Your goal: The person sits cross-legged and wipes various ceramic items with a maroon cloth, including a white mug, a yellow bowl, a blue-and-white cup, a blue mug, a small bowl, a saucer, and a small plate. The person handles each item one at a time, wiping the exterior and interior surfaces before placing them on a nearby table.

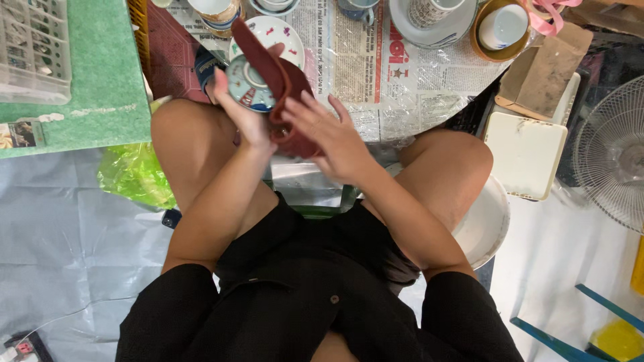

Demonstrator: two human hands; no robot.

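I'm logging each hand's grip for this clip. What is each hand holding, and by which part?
The left hand holds a small pale-blue dish by its rim, underside showing. The right hand presses a dark red cloth against it, gripping the cloth's bunched lower end.

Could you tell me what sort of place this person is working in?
Probably an informal home workspace for cleaning crockery: newspaper under cups and saucers, plastic sheeting on the floor, a fan nearby, and both hands wiping a small dish with a cloth.

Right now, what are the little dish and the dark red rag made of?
The little dish in the left hand looks like glazed ceramic: shiny, pale, with painted patterns. The dark red rag under the right hand seems soft cloth, matte and folding loosely.
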